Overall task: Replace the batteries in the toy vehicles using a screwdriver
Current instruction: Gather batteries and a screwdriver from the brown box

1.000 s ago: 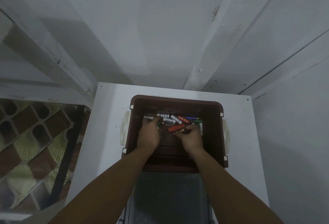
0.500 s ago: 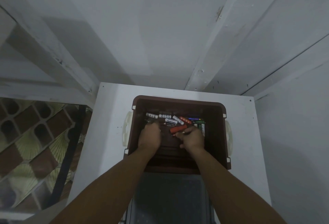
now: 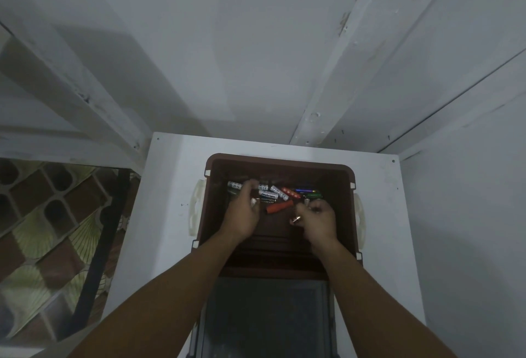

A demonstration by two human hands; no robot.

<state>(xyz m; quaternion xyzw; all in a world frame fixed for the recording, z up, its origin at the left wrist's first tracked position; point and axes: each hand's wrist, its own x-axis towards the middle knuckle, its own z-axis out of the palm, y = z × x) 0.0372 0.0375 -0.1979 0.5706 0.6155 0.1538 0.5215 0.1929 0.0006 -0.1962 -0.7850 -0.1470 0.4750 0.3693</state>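
A brown plastic box [image 3: 351,215] stands on a white table [image 3: 168,229]. Several batteries [image 3: 269,194] lie in a heap along its far inside wall. Beside them lies a red screwdriver handle [image 3: 279,207]. My left hand [image 3: 242,215] reaches into the left of the heap, fingers curled, pinching a battery whose end shows at the thumb. My right hand [image 3: 318,223] is inside the box to the right of the red handle, apart from it. Its fingers are curled round a small battery with a metal tip. No toy vehicle is in view.
A dark grey tray or lid [image 3: 267,317] lies against the box's near edge. White handles [image 3: 196,206] stick out from the box's sides. White walls close in behind and to the right. The table's left edge drops to a patterned floor [image 3: 42,229].
My right hand has drawn back to the right, away from the red handle, with a battery in it. My left hand has moved a little further into the heap.
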